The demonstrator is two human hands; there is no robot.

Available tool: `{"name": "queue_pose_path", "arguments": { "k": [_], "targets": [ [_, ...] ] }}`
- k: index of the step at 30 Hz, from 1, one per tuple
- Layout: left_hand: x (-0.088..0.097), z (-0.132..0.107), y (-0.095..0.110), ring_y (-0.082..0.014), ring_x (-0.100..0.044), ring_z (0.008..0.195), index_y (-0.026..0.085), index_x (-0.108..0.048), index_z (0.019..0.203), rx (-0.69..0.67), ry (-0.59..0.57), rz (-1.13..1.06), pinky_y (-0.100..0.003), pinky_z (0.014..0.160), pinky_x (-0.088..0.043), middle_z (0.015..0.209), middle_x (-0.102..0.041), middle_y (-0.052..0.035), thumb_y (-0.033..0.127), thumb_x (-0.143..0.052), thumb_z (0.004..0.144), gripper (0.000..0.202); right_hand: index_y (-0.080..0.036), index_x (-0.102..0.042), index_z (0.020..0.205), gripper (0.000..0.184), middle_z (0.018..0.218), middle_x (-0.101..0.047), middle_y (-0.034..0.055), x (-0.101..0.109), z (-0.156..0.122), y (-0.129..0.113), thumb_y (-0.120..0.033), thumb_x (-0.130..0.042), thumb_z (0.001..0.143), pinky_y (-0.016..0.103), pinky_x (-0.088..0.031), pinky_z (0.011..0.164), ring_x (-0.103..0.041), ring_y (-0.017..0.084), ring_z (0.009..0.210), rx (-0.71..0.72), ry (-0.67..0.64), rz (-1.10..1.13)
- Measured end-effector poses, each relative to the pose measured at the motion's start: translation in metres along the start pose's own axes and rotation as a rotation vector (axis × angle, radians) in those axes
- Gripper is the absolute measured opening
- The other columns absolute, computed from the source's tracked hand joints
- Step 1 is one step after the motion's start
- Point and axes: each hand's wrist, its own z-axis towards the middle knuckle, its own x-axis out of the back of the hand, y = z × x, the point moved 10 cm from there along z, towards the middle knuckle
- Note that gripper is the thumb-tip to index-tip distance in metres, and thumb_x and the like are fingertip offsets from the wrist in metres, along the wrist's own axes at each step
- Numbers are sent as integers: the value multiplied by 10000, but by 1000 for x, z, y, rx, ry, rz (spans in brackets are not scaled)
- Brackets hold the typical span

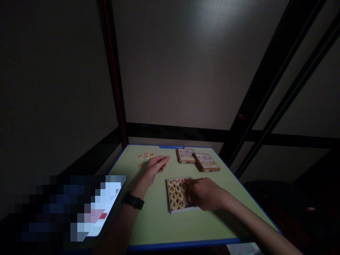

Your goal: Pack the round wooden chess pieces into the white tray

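Observation:
My left hand (156, 167) is closed, with the thumb and fingers pinching a pale round Chinese chess piece (168, 158) above the table. Several red-marked Chinese chess pieces (146, 156) lie on the table just beyond and left of it. My right hand (203, 193) is over the right side of a shallow white box (170, 207), its fingers curled down and mostly hidden. Rows of round wooden pieces (174, 196) with black characters, and a few with red ones, fill the box's left and far parts.
Two printed box lids or flat boxes (206, 161) lie at the table's far right, their edges touching or overlapping. The green table (151, 226) has a blue edge. A lit screen (102, 216), partly blurred, is at the left. Walls stand close behind the table.

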Motion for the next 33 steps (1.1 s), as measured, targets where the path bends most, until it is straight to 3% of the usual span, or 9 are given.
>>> {"name": "queue_pose_path", "arguments": {
  "k": [6, 12, 16, 22, 25, 33],
  "targets": [
    [1, 0, -1, -60, -382, 511, 145, -616, 673, 16, 6, 6, -200, 475, -241, 561, -460, 50, 582, -792, 611, 475, -187, -717, 906, 177, 914, -730, 71, 10, -2, 5, -316, -655, 802, 275, -329, 582, -660, 211, 776, 41, -31, 136],
    [2, 1, -3, -62, -375, 511, 145, -633, 702, 22, 8, 21, -201, 473, -235, 562, -462, 52, 606, -795, 589, 502, -254, -747, 865, 170, 900, -719, 1, 12, -3, -16, -148, -616, 839, 256, -320, 628, -629, 161, 882, 258, 39, 225],
    [2, 2, -5, -65, -387, 519, 145, -636, 706, 27, 5, 26, -203, 478, -241, 567, -466, 51, 609, -797, 584, 506, -236, -738, 734, 209, 751, -692, -7, 1, 0, -16, -76, -609, 768, 271, -249, 567, -596, 149, 760, 237, 1, 163],
    [-2, 3, -9, -65, -383, 526, 146, -633, 697, 24, -56, 2, -219, 482, -225, 581, -467, 47, 573, -809, 606, 470, -241, -750, 735, 218, 712, -692, -24, -4, -2, -13, -75, -609, 745, 273, -226, 553, -556, 128, 678, 247, -14, 228],
    [-6, 1, -11, -62, -410, 551, 145, -663, 752, 38, -100, -57, -212, 503, -258, 614, -493, 41, 532, -831, 609, 445, -233, -745, 731, 215, 705, -687, -29, -5, -3, -12, -70, -605, 744, 268, -233, 556, -543, 118, 662, 260, -34, 261],
    [-12, -9, -7, -119, -605, 737, 154, -694, 855, 63, -70, -149, -220, 627, -406, 839, -690, -46, 328, -901, 557, 403, -230, -739, 735, 263, 750, -706, -8, 12, -8, -6, -63, -544, 795, 260, -330, 643, -594, 129, 728, 279, -33, 369]
  ]
}}
